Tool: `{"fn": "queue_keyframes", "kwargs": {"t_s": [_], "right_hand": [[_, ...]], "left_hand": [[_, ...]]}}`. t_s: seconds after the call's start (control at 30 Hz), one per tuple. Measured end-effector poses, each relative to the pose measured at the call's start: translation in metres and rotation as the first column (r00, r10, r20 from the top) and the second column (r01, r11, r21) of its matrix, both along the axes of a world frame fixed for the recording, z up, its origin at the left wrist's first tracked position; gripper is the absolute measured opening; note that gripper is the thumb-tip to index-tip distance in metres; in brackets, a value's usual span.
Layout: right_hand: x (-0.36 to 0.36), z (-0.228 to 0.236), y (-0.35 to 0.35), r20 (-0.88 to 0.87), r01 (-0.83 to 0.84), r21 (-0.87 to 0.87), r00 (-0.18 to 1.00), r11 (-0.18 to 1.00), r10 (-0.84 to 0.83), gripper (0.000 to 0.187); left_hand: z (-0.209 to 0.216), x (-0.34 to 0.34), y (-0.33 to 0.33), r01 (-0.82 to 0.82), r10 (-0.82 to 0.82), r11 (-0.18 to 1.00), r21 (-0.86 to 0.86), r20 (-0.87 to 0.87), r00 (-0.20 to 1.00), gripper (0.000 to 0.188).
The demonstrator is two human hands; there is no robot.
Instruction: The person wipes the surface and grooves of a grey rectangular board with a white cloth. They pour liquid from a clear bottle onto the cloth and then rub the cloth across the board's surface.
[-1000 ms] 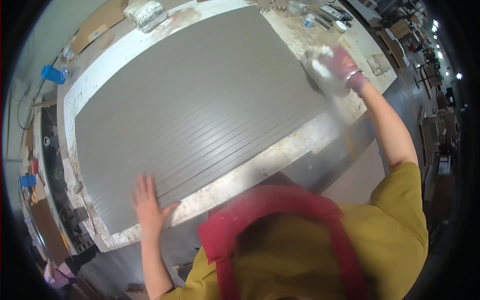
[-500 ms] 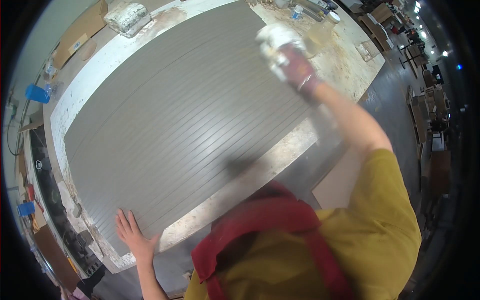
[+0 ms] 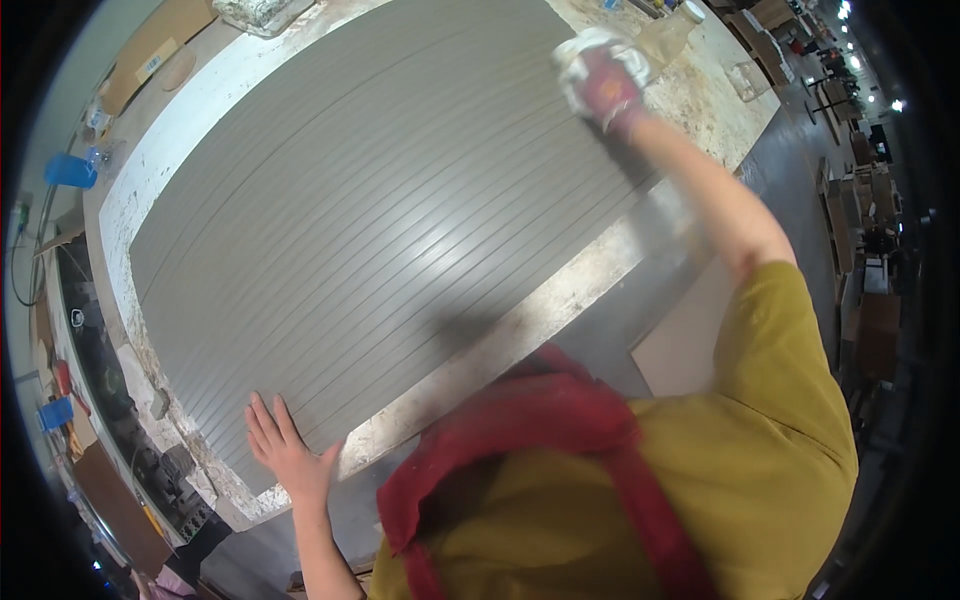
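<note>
A large grey panel with fine parallel grooves (image 3: 380, 200) lies flat on a stained white worktable (image 3: 560, 300). My bare left hand (image 3: 288, 450) rests with spread fingers on the panel's near left corner, thumb toward its front edge. At the far right end of the panel, my right hand (image 3: 608, 92) wears a maroon glove. Its fingers are closed round a crumpled white cloth (image 3: 590, 48), which is pressed to the panel's surface. The cloth hides most of the fingertips and is slightly blurred.
Behind my right hand stands a jar with a white lid (image 3: 690, 14); a clear container (image 3: 746, 80) is near the table's right corner. A mottled white block (image 3: 262, 12) sits at the far edge. Cardboard (image 3: 150, 60) and a blue cup (image 3: 70, 170) lie to the left.
My right hand and the cloth have moved a little to the right and farther away. My left hand stays flat on the panel's corner. The whole view has shifted slightly.
</note>
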State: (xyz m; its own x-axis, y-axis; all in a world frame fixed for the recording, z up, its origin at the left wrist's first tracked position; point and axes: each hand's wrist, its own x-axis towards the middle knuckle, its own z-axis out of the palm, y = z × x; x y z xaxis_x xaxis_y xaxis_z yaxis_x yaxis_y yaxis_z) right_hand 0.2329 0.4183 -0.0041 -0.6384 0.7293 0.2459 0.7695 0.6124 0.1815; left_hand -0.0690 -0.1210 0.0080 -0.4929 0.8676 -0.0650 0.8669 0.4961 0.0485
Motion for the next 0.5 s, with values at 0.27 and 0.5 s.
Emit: {"fn": "queue_keyframes", "kwargs": {"t_s": [0.27, 0.5], "right_hand": [[-0.022, 0.009, -0.162, -0.304, -0.651, -0.404, 0.758, 0.643, 0.577, 0.032], [-0.05, 0.047, -0.053, -0.257, -0.116, -0.526, 0.966, 0.842, -0.027, 0.025]], "left_hand": [[-0.003, -0.002, -0.003, 0.003, -0.003, 1.0, 0.022, -0.01, 1.0, 0.105], [0.0, -0.002, -0.001, 0.013, -0.013, 1.0, -0.02, -0.001, 1.0, 0.107]]}}
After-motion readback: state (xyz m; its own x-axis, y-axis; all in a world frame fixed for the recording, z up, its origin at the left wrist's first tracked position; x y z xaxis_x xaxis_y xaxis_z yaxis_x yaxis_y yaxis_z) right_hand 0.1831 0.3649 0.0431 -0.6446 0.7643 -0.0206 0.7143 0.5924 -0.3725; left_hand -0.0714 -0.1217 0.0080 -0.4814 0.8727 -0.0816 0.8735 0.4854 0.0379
